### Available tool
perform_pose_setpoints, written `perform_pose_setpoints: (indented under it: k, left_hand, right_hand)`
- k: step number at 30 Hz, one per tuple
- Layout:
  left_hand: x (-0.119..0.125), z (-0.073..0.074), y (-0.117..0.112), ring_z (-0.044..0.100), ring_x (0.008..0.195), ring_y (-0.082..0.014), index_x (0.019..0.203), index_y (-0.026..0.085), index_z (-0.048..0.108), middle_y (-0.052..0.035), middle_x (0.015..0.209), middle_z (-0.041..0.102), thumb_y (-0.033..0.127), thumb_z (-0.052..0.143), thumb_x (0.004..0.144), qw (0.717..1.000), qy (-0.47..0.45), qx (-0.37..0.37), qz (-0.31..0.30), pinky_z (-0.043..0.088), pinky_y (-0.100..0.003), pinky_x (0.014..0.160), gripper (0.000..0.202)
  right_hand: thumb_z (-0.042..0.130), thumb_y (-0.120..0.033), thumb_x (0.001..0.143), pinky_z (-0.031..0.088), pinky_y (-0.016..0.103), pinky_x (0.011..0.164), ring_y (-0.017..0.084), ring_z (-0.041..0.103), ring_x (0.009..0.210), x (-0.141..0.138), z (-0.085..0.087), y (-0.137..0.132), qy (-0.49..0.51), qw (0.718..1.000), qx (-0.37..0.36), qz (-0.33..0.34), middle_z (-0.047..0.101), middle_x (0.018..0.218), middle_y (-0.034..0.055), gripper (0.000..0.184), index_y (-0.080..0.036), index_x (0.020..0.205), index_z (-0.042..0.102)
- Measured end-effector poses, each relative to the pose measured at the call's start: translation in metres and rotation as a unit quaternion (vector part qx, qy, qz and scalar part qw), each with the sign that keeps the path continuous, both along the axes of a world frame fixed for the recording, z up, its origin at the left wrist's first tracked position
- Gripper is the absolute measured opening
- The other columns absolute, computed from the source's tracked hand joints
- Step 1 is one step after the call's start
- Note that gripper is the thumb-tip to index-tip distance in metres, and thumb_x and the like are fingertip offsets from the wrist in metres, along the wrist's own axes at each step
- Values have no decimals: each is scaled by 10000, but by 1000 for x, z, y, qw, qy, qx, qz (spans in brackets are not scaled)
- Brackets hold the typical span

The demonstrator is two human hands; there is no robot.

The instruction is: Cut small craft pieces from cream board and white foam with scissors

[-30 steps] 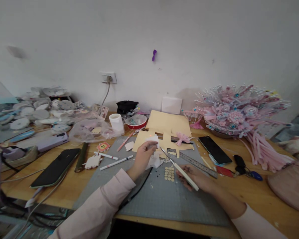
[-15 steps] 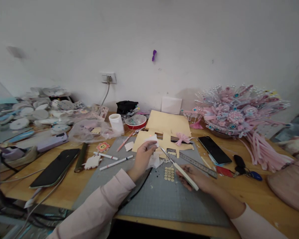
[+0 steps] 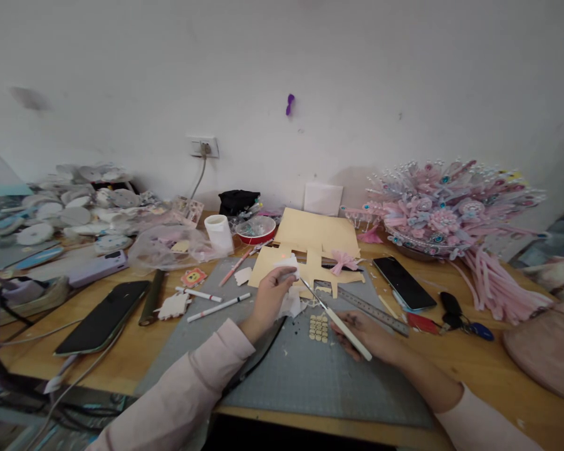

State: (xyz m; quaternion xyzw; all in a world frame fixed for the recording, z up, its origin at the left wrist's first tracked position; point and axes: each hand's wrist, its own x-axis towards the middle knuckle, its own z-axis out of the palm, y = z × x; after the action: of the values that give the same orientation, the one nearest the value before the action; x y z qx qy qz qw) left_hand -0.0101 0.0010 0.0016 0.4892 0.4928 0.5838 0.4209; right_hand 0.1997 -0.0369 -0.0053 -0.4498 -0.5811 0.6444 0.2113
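Observation:
A small white piece of paper (image 3: pixel 289 260) is pinched between the thumb and fingers of my left hand (image 3: pixel 273 293). My right hand (image 3: pixel 357 332) grips white-handled scissors (image 3: pixel 343 327), seen nearly edge-on; their metal tip reaches the edge of the paper by my left fingertips. Whether the blades are apart I cannot see. Underneath my left hand lies a crumpled white scrap (image 3: pixel 292 303) on the grey cutting mat (image 3: pixel 310 382). Small cream tiles (image 3: pixel 318 328) sit in rows between my hands. Behind them is a cut-out sheet of cream card (image 3: pixel 314 228).
A metal ruler (image 3: pixel 373 311) lies beyond my right hand, with a black phone (image 3: pixel 404 283) and keys (image 3: pixel 451 311) farther right. A pink beaded headdress (image 3: pixel 442 213) stands at the back right. Pens (image 3: pixel 219 307) and another phone (image 3: pixel 104 316) lie left.
Both hands keep nearly the same place. The paper and the scissors have barely moved; the whole view has shifted very slightly.

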Motion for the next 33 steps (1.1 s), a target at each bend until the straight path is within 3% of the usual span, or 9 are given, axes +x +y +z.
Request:
perform_pose_setpoints:
  k: [9, 23, 29, 33]
  left_hand:
    - [-2, -3, 1, 620, 926, -212, 896, 156, 678, -86, 972, 696, 295, 634, 666, 1000, 0, 1, -6, 447, -332, 843, 272]
    - [-1, -2, 1, 623, 915, -206, 881, 162, 682, -80, 958, 700, 282, 639, 665, 1000, -6, 3, -6, 451, -321, 827, 251]
    - [-2, -3, 1, 633, 865, -195, 898, 158, 677, -74, 943, 699, 305, 639, 670, 1000, -13, -2, -2, 457, -305, 789, 274]
    - [-2, -2, 1, 636, 876, -194, 947, 160, 671, -83, 987, 696, 321, 634, 686, 1000, -26, -4, -7, 456, -303, 791, 309]
  right_hand:
    - [592, -732, 605, 300, 183, 330, 51, 394, 339, -1, -1, 1, -4, 1000, 7, 2, 437, 478, -73, 559, -187, 669, 489]
    - [601, -677, 645, 293, 169, 329, 42, 391, 330, -2, 5, -1, -15, 1000, 12, 17, 421, 462, -91, 509, -188, 683, 463]
    - [639, -647, 592, 278, 180, 312, 47, 380, 319, -5, 7, -3, -14, 999, -10, -39, 414, 462, -92, 499, -190, 672, 455]
    - [644, -619, 598, 280, 186, 300, 47, 373, 308, -5, 4, -2, -26, 999, -18, -39, 399, 455, -100, 478, -197, 648, 426]
